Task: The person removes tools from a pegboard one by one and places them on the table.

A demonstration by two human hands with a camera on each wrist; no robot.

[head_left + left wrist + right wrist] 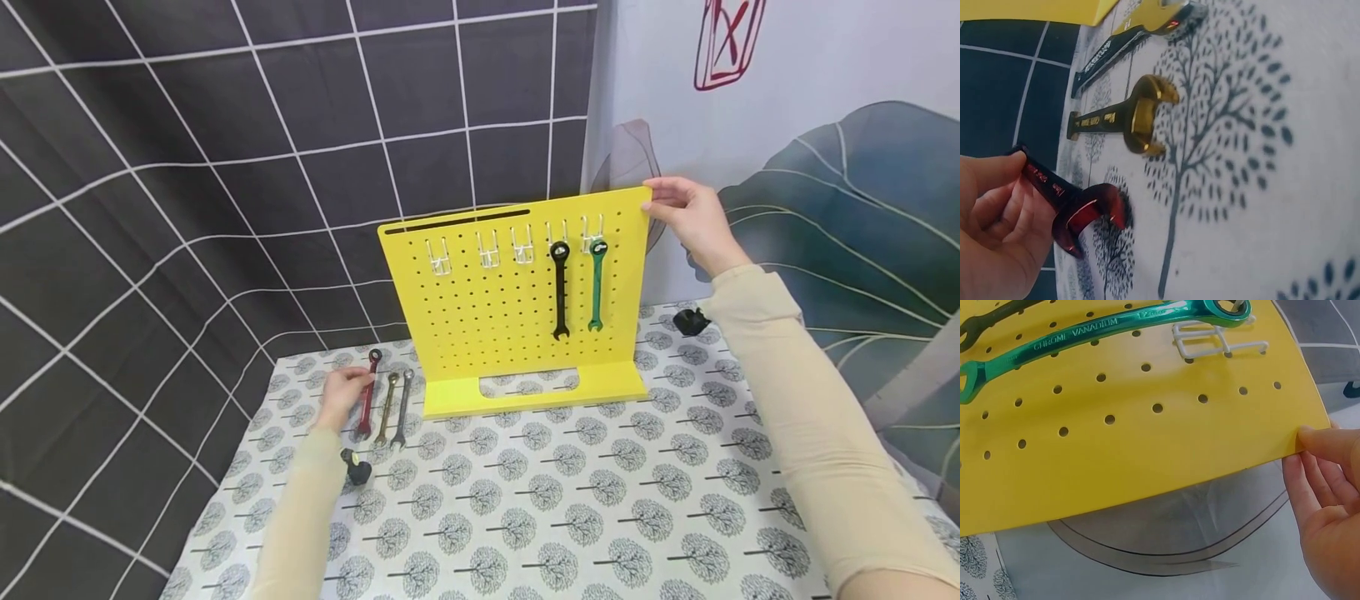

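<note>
My left hand (345,394) pinches a red combination wrench (1079,209) by its shank, at the left end of the table. Right of it lie a gold wrench (387,408) and a silver wrench (402,410), side by side. My right hand (693,218) grips the upper right corner of a yellow pegboard (480,325), thumb on the front and fingers behind. From white hooks (522,245) on the board hang a black wrench (560,292) and a green wrench (597,287), ring ends up. The three hooks further left hold nothing.
The pegboard's base stands on a tree-patterned tablecloth (517,483). A small black object (356,468) lies near my left wrist, another dark object (690,322) below my right wrist. A dark grid-patterned curtain (187,208) hangs behind and to the left.
</note>
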